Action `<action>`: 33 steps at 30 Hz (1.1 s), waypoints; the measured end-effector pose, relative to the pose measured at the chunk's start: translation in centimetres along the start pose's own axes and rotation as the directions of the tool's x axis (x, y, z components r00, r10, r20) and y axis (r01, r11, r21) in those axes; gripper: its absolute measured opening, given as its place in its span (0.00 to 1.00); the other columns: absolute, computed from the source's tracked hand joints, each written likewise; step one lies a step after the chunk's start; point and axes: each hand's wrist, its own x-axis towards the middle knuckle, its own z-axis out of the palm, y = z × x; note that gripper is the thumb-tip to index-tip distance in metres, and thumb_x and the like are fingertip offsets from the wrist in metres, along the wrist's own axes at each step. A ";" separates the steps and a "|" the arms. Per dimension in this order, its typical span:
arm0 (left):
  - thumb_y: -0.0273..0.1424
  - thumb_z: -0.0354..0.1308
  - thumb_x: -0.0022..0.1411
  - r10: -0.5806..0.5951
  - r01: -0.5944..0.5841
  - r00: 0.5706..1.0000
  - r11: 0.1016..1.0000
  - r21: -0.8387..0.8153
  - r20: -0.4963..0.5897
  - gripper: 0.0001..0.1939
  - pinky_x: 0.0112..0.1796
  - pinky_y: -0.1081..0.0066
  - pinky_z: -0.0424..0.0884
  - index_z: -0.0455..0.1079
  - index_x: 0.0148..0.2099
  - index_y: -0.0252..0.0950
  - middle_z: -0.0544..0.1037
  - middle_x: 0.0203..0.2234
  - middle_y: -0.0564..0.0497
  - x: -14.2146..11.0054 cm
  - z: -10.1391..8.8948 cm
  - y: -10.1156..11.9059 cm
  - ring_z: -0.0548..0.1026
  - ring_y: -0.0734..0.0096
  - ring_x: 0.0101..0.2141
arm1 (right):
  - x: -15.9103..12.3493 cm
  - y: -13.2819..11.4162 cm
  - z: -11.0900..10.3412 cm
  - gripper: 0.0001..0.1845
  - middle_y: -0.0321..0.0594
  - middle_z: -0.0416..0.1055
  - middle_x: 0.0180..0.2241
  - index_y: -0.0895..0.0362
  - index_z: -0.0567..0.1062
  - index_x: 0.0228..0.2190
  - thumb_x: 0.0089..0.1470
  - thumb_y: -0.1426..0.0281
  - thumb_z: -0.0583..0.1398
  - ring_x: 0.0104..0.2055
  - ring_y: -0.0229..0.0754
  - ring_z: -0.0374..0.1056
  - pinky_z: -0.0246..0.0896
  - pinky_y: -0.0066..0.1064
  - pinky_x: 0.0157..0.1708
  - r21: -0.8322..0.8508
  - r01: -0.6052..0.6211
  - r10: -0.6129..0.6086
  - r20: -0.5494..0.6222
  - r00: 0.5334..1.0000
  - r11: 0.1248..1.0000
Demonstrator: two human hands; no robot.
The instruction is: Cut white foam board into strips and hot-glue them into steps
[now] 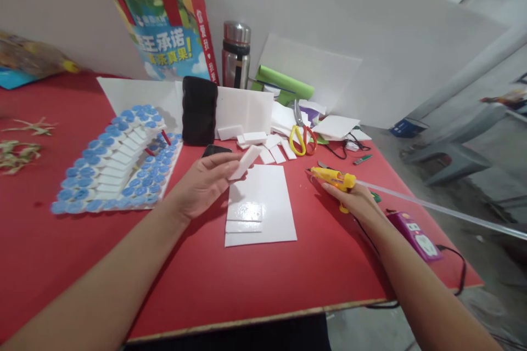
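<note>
Between the thumb and fingers of my left hand (212, 184) is a small white foam board strip (246, 162), raised above the table. My right hand (356, 200) is closed around a yellow glue gun (332, 176), its nozzle pointing left; a long clear glue stick (436, 205) sticks out of its back. Between the hands lies a white foam board sheet (275, 197). Two white strips (244, 226) rest on the sheet's lower left, and a shiny patch shows just above them. More loose white strips (274, 149) lie beyond the sheet.
On the left stands a model with white steps and blue rounds (111, 159). Scissors (303, 137), a black phone-like object (199, 111), a steel flask (236, 55) and a printed bag (164, 27) are at the back. A purple power strip (415, 236) with cords lies right.
</note>
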 end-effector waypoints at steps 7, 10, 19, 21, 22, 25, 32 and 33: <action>0.37 0.74 0.58 0.178 -0.215 0.977 0.817 0.536 0.120 0.11 0.45 0.68 0.76 0.86 0.43 0.41 0.86 0.42 0.46 -0.8 0.9 0.7 0.81 0.60 0.43 | -1.7 2.3 -2.2 0.33 0.53 0.80 0.41 0.63 0.79 0.49 0.57 0.47 0.63 0.40 0.55 0.75 0.70 0.42 0.39 -0.436 0.138 -0.152 0.001 0.988 0.890; 0.36 0.71 0.62 0.284 -0.383 0.923 0.613 0.691 0.260 0.11 0.49 0.67 0.73 0.86 0.47 0.43 0.85 0.44 0.46 -1.1 0.8 1.0 0.79 0.58 0.45 | -5.9 3.7 -2.9 0.40 0.61 0.75 0.56 0.63 0.71 0.61 0.61 0.46 0.59 0.55 0.65 0.74 0.70 0.52 0.51 -0.565 0.155 -0.219 -0.046 0.975 0.810; 0.31 0.68 0.65 0.274 -0.609 0.792 0.287 0.739 0.546 0.26 0.57 0.60 0.68 0.75 0.65 0.43 0.84 0.46 0.44 -1.5 0.9 0.8 0.79 0.55 0.47 | -8.6 -6.6 2.2 0.23 0.43 0.76 0.40 0.51 0.73 0.59 0.65 0.61 0.64 0.33 0.44 0.74 0.75 0.39 0.39 -0.233 0.542 -0.551 0.028 0.834 0.808; 0.31 0.64 0.69 0.253 -0.661 0.746 0.161 0.733 0.616 0.25 0.55 0.58 0.70 0.72 0.66 0.42 0.84 0.46 0.45 -1.5 0.9 0.7 0.79 0.57 0.46 | -6.2 -8.5 3.6 0.21 0.44 0.75 0.42 0.54 0.74 0.58 0.65 0.64 0.64 0.32 0.42 0.72 0.75 0.39 0.38 -0.142 0.603 -0.592 0.114 0.798 0.785; 0.30 0.62 0.70 0.244 -0.687 0.717 0.089 0.721 0.653 0.25 0.54 0.58 0.71 0.70 0.67 0.41 0.83 0.46 0.45 -1.5 0.9 0.7 0.79 0.58 0.46 | -5.2 -9.1 4.1 0.19 0.44 0.74 0.42 0.55 0.75 0.56 0.65 0.66 0.64 0.31 0.41 0.71 0.74 0.38 0.37 -0.105 0.621 -0.604 0.156 0.782 0.777; 0.29 0.59 0.73 0.246 -0.725 0.652 -0.075 0.685 0.717 0.24 0.51 0.62 0.73 0.64 0.69 0.38 0.82 0.45 0.45 -1.5 0.9 0.5 0.78 0.62 0.45 | -3.7 -9.7 4.9 0.12 0.43 0.74 0.43 0.56 0.78 0.48 0.64 0.69 0.65 0.30 0.38 0.70 0.71 0.35 0.34 -0.066 0.634 -0.602 0.253 0.758 0.770; 0.35 0.58 0.74 0.216 -0.662 0.728 -0.024 0.749 0.651 0.28 0.57 0.58 0.72 0.60 0.72 0.40 0.81 0.54 0.44 -1.3 0.5 0.6 0.77 0.59 0.54 | -3.1 -8.1 5.9 0.11 0.41 0.73 0.41 0.57 0.78 0.46 0.61 0.70 0.66 0.31 0.37 0.69 0.68 0.32 0.34 -0.025 0.624 -0.600 0.245 0.761 0.781; 0.37 0.58 0.74 0.223 -0.608 0.774 -0.001 0.794 0.593 0.27 0.58 0.58 0.71 0.61 0.72 0.41 0.79 0.57 0.43 -1.4 0.5 1.0 0.76 0.57 0.57 | -2.8 -7.7 6.0 0.11 0.40 0.73 0.39 0.56 0.78 0.45 0.60 0.70 0.67 0.31 0.38 0.69 0.68 0.32 0.33 -0.012 0.602 -0.584 0.226 0.780 0.799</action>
